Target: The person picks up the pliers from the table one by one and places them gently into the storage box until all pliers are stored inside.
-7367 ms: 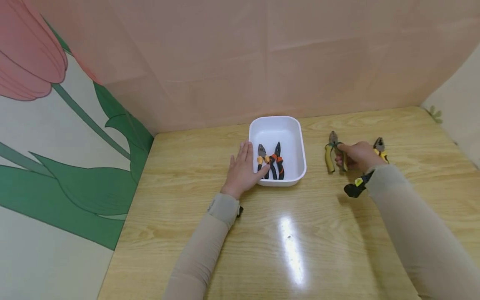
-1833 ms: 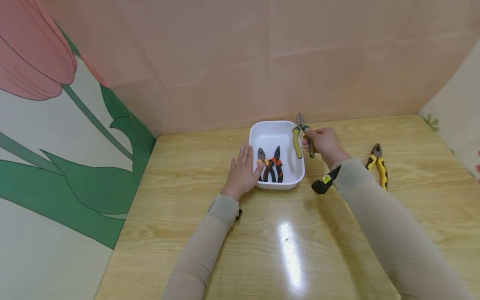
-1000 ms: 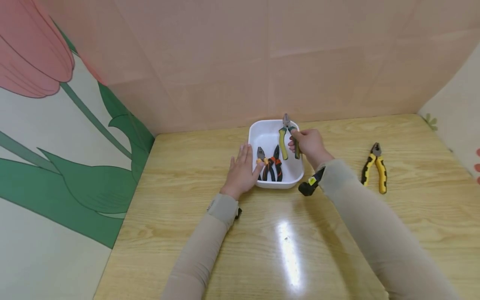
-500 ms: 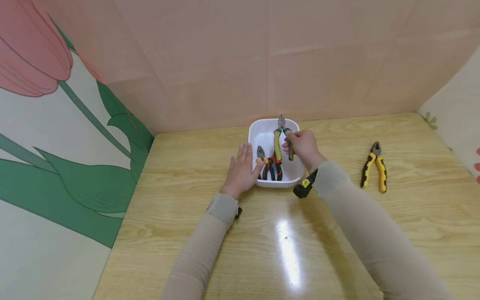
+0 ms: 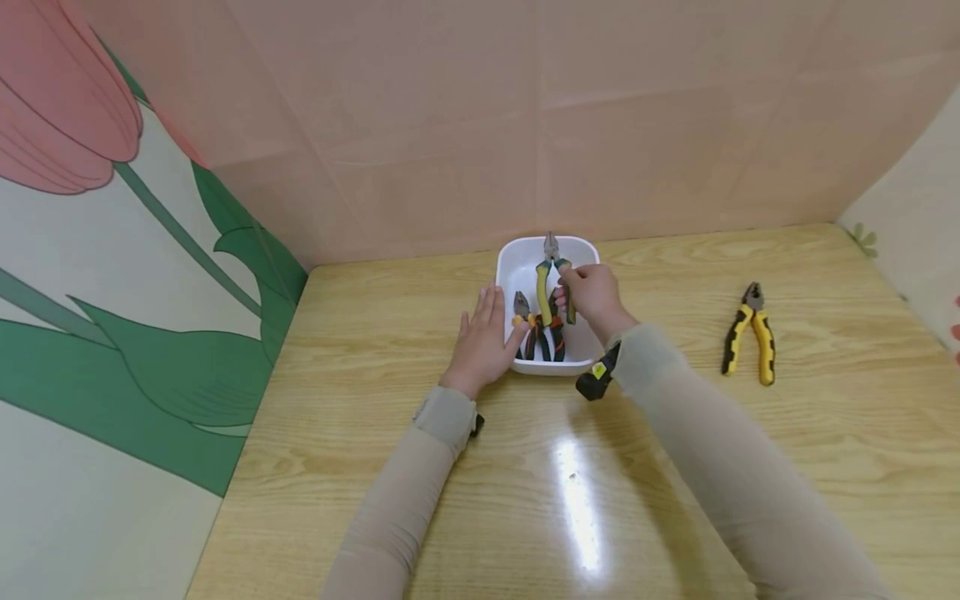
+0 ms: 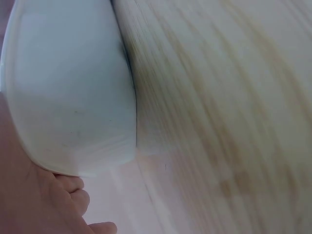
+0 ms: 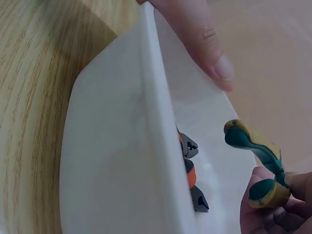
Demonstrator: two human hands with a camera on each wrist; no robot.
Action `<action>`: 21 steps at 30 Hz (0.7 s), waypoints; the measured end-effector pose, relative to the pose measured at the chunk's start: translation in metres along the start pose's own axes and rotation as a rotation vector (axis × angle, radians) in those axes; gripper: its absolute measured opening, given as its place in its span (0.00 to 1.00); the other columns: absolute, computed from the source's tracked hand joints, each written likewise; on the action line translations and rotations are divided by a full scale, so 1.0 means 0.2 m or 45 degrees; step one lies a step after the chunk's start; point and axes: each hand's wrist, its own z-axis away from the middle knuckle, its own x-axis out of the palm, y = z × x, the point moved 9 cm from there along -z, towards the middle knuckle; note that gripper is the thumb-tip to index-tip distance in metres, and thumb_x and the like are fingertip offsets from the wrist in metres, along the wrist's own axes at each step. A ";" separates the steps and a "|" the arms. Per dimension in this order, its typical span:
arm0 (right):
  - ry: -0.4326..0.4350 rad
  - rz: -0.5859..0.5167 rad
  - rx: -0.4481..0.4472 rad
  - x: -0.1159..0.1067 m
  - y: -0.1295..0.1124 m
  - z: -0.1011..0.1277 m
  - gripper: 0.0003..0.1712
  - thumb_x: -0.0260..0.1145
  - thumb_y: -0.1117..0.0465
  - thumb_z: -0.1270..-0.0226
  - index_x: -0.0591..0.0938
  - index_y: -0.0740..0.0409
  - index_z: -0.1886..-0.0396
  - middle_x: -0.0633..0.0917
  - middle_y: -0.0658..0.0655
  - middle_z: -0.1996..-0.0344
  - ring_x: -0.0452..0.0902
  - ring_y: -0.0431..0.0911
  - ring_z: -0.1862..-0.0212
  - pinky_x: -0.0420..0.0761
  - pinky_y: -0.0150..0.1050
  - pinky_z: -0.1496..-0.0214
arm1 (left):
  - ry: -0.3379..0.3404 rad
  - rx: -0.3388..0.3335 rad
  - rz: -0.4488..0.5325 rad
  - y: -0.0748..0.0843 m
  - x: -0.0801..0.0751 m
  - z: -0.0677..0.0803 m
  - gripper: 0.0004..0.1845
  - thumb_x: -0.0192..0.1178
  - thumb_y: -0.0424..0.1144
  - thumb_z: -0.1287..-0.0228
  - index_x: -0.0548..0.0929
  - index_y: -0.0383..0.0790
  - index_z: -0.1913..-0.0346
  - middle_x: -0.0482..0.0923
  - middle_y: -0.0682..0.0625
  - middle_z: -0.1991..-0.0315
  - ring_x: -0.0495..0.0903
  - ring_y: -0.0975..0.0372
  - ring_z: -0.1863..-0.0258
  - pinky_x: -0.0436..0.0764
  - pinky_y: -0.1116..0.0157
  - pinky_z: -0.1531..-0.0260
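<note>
My right hand (image 5: 596,296) pinches one handle of combination pliers (image 5: 543,296) with yellow-green grips, holding them over the white plastic bin (image 5: 517,271), nose toward the back wall. Their other handle spreads free. Inside the bin's front half lie pliers with light-orange and black grips (image 5: 522,303) and long-nose pliers with red-orange and black grips (image 5: 558,343), side by side. The held pair partly overlaps the long-nose pair in the head view. My left hand (image 5: 482,340) rests on the bin's left rim, fingers straight along the outside, thumb (image 7: 214,58) reaching over the edge.
Combination pliers (image 5: 763,342) with yellow and black grips lie spread on the wooden table (image 5: 360,350) to the right. Behind the bin rises a pink cloth-covered wall (image 5: 420,150). A wall painted with tulips (image 5: 135,400) borders the table's left side.
My right hand has lifted the yellow-green pliers from the table on the right and carried them left over the bin, lately moving farther left. My left hand stays at the bin's rim.
</note>
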 end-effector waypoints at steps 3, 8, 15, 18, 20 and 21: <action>0.003 0.027 -0.032 0.02 0.00 0.00 0.26 0.50 0.53 0.16 0.80 0.76 0.51 0.84 0.59 0.69 0.81 0.41 0.72 0.83 0.32 0.69 | 0.009 0.011 -0.008 0.00 0.00 0.00 0.42 0.39 0.60 0.20 0.41 0.35 0.19 0.34 0.44 0.17 0.36 0.53 0.19 0.44 0.42 0.24; 0.006 0.037 -0.072 0.05 0.01 0.00 0.27 0.50 0.54 0.16 0.79 0.78 0.51 0.84 0.60 0.71 0.80 0.42 0.74 0.82 0.31 0.71 | 0.006 0.007 -0.015 0.00 0.00 0.00 0.42 0.38 0.60 0.20 0.41 0.35 0.19 0.33 0.45 0.17 0.35 0.54 0.19 0.44 0.42 0.24; 0.046 0.034 -0.052 0.08 0.06 0.00 0.26 0.49 0.54 0.16 0.80 0.76 0.53 0.84 0.64 0.67 0.80 0.41 0.74 0.81 0.29 0.71 | 0.001 0.001 -0.001 0.00 0.00 0.00 0.42 0.38 0.61 0.20 0.42 0.35 0.19 0.34 0.45 0.17 0.32 0.56 0.19 0.44 0.43 0.23; 0.071 0.028 -0.067 0.09 0.06 0.00 0.25 0.50 0.54 0.17 0.80 0.76 0.55 0.84 0.63 0.68 0.80 0.42 0.74 0.82 0.31 0.70 | 0.003 -0.001 -0.005 -0.01 0.00 0.00 0.43 0.38 0.61 0.20 0.42 0.35 0.19 0.34 0.45 0.17 0.32 0.57 0.19 0.44 0.43 0.23; 0.087 0.040 -0.088 0.09 0.06 0.01 0.25 0.50 0.55 0.17 0.80 0.76 0.55 0.83 0.63 0.69 0.80 0.43 0.74 0.83 0.33 0.70 | 0.004 -0.001 -0.004 -0.01 0.00 0.00 0.43 0.38 0.61 0.20 0.42 0.35 0.19 0.33 0.45 0.17 0.32 0.57 0.19 0.44 0.43 0.23; 0.094 0.049 -0.099 0.09 0.06 0.01 0.25 0.50 0.55 0.17 0.80 0.76 0.56 0.83 0.63 0.69 0.80 0.43 0.74 0.83 0.33 0.70 | 0.004 0.000 -0.005 -0.01 0.00 0.00 0.43 0.38 0.61 0.20 0.42 0.35 0.19 0.33 0.45 0.17 0.32 0.57 0.19 0.44 0.43 0.23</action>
